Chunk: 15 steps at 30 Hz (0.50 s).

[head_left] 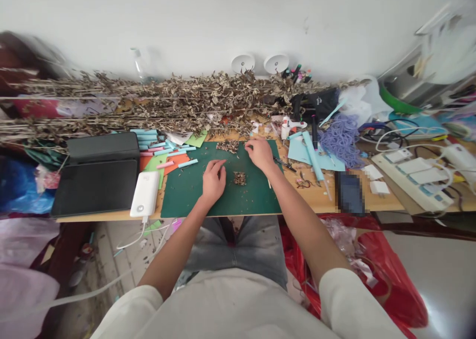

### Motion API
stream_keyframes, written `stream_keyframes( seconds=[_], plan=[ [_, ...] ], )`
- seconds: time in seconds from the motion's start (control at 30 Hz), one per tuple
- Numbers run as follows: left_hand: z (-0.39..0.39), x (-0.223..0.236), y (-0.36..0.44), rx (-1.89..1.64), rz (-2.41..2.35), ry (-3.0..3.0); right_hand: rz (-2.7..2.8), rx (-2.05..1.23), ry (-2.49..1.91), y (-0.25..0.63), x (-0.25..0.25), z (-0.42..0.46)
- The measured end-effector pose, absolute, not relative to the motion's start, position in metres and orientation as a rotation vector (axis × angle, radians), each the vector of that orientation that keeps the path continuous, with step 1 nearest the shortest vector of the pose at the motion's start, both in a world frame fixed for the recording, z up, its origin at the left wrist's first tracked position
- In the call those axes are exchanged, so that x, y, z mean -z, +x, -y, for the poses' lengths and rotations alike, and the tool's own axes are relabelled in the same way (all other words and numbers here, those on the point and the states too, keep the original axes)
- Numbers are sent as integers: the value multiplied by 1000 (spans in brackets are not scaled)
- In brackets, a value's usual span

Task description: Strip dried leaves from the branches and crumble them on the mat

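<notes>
A green cutting mat (pixel 186 195) lies before me on the wooden table. My left hand (pixel 214 181) rests over its middle, fingers loosely bent and partly apart, with nothing seen in them. Just right of it is a small square patch of crumbled dry leaves (pixel 240 178). My right hand (pixel 260 154) hovers at the mat's upper right, thumb and fingertips drawn together; whatever they may pinch is too small to make out. Beside those fingertips, a loose heap of dry leaf bits (pixel 227 146) spreads along the mat's far edge.
Dried leafy stems (pixel 208 98) stretch across the back. At left are a black tablet case (pixel 98 180), a white power bank (pixel 144 194) and rolled blue paper tubes (pixel 148 138). To the right sit a glue gun (pixel 292 126), purple yarn (pixel 344 138), a phone (pixel 350 192) and a power strip (pixel 412 180).
</notes>
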State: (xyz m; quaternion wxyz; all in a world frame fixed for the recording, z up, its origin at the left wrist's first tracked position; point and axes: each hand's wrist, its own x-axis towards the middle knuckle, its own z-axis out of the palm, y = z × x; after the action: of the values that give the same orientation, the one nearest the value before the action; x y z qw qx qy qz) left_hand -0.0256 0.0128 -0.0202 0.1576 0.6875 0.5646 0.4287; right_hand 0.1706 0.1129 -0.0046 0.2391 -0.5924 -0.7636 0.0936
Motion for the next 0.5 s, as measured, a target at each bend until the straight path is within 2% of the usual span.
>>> stream_keyframes(
  seconds=[0.2, 0.33, 0.5],
  plan=[
    [-13, 20, -27, -1212, -1613, 1945, 2138, -300, -1563, 160, 10, -141],
    [-13, 19, -27, -1214, -1604, 1939, 1948, -293, -1539, 158, 12, -136],
    [-14, 18, -26, -1232, -1584, 1945, 1795, -470, -1436, 147, 6, -122]
  ],
)
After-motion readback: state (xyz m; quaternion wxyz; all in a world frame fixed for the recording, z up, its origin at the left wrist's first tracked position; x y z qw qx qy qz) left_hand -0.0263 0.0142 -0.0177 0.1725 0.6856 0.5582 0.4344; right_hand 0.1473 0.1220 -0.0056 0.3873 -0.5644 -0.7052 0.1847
